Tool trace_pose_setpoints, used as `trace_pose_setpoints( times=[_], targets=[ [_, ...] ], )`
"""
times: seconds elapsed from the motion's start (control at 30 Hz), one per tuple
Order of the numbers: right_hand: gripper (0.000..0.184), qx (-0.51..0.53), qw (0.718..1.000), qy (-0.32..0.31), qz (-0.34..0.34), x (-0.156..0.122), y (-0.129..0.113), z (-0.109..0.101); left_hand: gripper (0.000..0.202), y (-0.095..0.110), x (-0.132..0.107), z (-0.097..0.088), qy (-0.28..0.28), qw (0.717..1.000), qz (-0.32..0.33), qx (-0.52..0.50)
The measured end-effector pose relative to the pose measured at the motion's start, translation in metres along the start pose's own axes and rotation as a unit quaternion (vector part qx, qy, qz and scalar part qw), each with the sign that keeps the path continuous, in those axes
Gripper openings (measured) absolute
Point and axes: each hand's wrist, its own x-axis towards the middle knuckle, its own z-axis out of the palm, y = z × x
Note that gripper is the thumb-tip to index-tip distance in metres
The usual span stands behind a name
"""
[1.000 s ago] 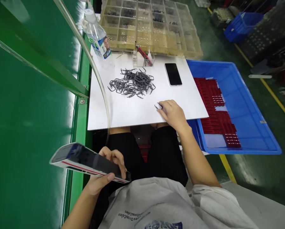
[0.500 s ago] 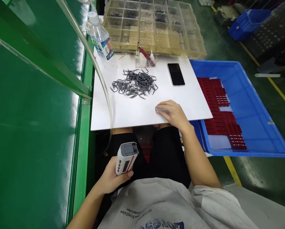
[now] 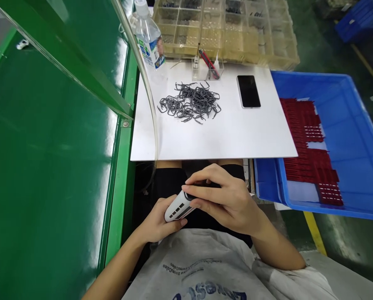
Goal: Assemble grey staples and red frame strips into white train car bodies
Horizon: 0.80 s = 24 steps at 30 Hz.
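Note:
My left hand (image 3: 159, 221) grips a white toy train body (image 3: 178, 207) with dark windows, held over my lap below the white board (image 3: 236, 137). My right hand (image 3: 226, 198) lies across the far end of the toy train body, fingers closed on it and hiding that end. Whether a small grey clip is between those fingers cannot be seen. A heap of grey wire clips (image 3: 191, 102) lies on the board's far left part.
A black phone (image 3: 249, 91) rests on the board's far right. A water bottle (image 3: 148, 35) and a clear compartment tray (image 3: 224, 29) stand behind. A blue bin (image 3: 345, 137) with red parts (image 3: 308, 141) is at the right. A green conveyor (image 3: 48, 158) runs along the left.
My right hand left the board, where it touched a clip, and came down onto the toy train body. My left hand turned the body and brought it toward the middle of my lap.

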Motion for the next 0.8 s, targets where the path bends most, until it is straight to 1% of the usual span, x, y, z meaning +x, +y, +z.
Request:
trace_pose_setpoints(
  times=[0.13,0.23,0.3,0.37,0.43,0.5,0.63,0.8],
  targets=[
    [0.026,0.014,0.999,0.023,0.027,-0.004,0.003,0.001,0.02,0.003,0.0,0.0,-0.006,1.0,0.002,0.0],
    [0.027,0.004,1.0,0.021,0.017,-0.006,-0.001,0.002,0.02,0.003,0.0,-0.001,-0.01,1.0,0.002,-0.013],
    [0.028,-0.026,1.0,0.015,-0.002,-0.007,-0.005,0.003,0.021,0.002,0.0,0.0,-0.018,0.999,0.0,-0.032],
    [0.029,-0.087,0.996,0.004,-0.027,-0.008,-0.01,0.005,0.022,0.0,0.0,0.001,-0.025,0.998,0.0,-0.053],
    [0.029,-0.157,0.986,-0.007,-0.047,-0.01,-0.014,0.006,0.022,-0.001,-0.001,0.002,-0.029,0.997,-0.002,-0.07],
    [0.029,-0.202,0.977,-0.012,-0.064,-0.011,-0.015,0.006,0.021,-0.002,-0.004,0.002,-0.032,0.996,-0.006,-0.077],
    [0.025,-0.215,0.971,-0.026,-0.105,-0.014,-0.012,0.001,0.023,-0.002,-0.008,0.005,-0.046,0.995,-0.024,-0.08],
    [0.025,-0.265,0.958,-0.027,-0.104,-0.022,-0.012,-0.006,0.026,-0.001,-0.007,0.011,-0.057,0.994,-0.043,-0.086]
  ],
)
